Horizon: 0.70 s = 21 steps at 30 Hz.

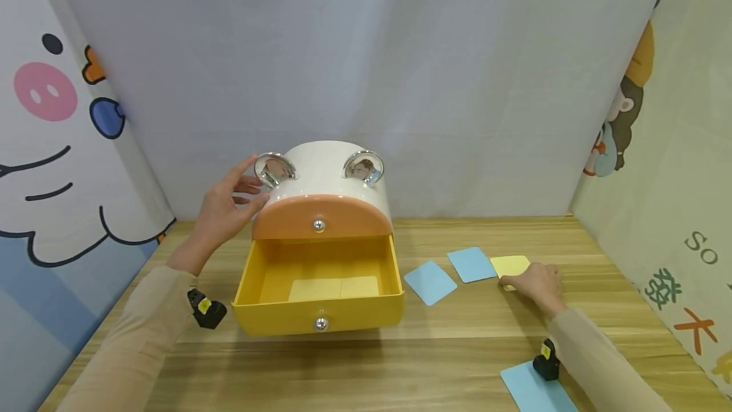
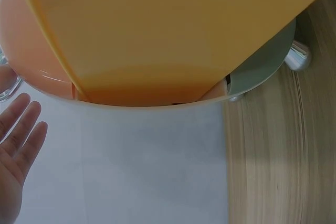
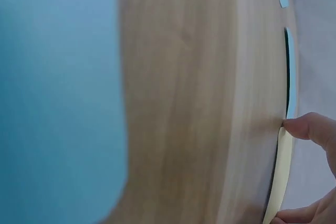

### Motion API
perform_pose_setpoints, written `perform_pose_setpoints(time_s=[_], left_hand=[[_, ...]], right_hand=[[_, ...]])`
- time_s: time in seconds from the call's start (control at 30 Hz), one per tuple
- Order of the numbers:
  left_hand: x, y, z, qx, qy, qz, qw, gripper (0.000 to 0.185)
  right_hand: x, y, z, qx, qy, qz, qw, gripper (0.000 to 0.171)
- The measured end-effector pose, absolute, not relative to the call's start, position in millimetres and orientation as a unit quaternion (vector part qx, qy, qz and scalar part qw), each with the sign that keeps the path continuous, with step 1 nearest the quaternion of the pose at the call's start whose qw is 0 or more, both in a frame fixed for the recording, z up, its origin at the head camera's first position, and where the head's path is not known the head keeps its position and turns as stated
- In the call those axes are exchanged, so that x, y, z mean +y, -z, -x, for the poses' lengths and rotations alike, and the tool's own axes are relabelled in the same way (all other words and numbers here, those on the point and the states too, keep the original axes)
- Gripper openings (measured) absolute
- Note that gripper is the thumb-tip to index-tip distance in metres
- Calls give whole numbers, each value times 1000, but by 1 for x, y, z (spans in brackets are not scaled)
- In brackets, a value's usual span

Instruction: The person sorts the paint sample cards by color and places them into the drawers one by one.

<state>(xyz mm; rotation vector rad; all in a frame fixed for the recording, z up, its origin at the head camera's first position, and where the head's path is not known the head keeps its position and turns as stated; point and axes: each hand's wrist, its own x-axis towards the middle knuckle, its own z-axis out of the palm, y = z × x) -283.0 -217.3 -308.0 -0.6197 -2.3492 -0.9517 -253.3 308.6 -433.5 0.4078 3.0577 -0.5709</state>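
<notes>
with right hand [image 1: 537, 285], pinches a yellow card [image 1: 510, 264] by opposite edges, thumb on one side and fingers on the other, toward the far right corner of the table [image 1: 457, 348]. cannot tell whether lifted off the wood at all. with left hand [image 1: 225, 208], spreads loose fingers at the left side of a white cabinet [image 1: 326, 173], gripping nothing, one fingertip at or just beside the chrome ear [image 1: 276, 169], perhaps for steadying.

appears to be at the pickup of the card. calls next, by judgement, for lifting straight up without dragging over the blue card [image 1: 471, 264] just beside, then for carrying leftward over the front wall of the pulled-out yellow drawer [image 1: 366, 316] and laying flat near the two yellow cards [image 1: 314, 290] side by side inside.

further out, shows a second blue card [image 1: 431, 283] just right of the drawer and a third blue card [image 1: 537, 393] by the table's near edge, partly under the right forearm. has the cabinet left of the table's middle, toward the far edge, with the orange upper drawer [image 1: 291, 221] pushed in.
</notes>
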Motion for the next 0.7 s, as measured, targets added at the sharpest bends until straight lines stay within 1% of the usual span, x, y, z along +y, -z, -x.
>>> perform_pose_setpoints(time_s=[0.3, 0.4, 0.57, 0.63, 0.7], left_hand=[[-217, 308, 283, -870, 353, 226, 258, 67], [-217, 308, 283, -869, 356, 227, 258, 67], [-217, 307, 284, -870, 355, 226, 258, 67], [-217, 307, 283, -870, 356, 225, 257, 67], [-217, 307, 284, -870, 354, 225, 257, 68]], right_hand=[[313, 432, 251, 974, 199, -100, -33, 46], [315, 427, 250, 978, 189, -67, -61, 44], [310, 413, 251, 981, 174, -13, -84, 42], [306, 406, 251, 980, 178, 5, -85, 44], [301, 397, 252, 979, 185, 19, -89, 50]])
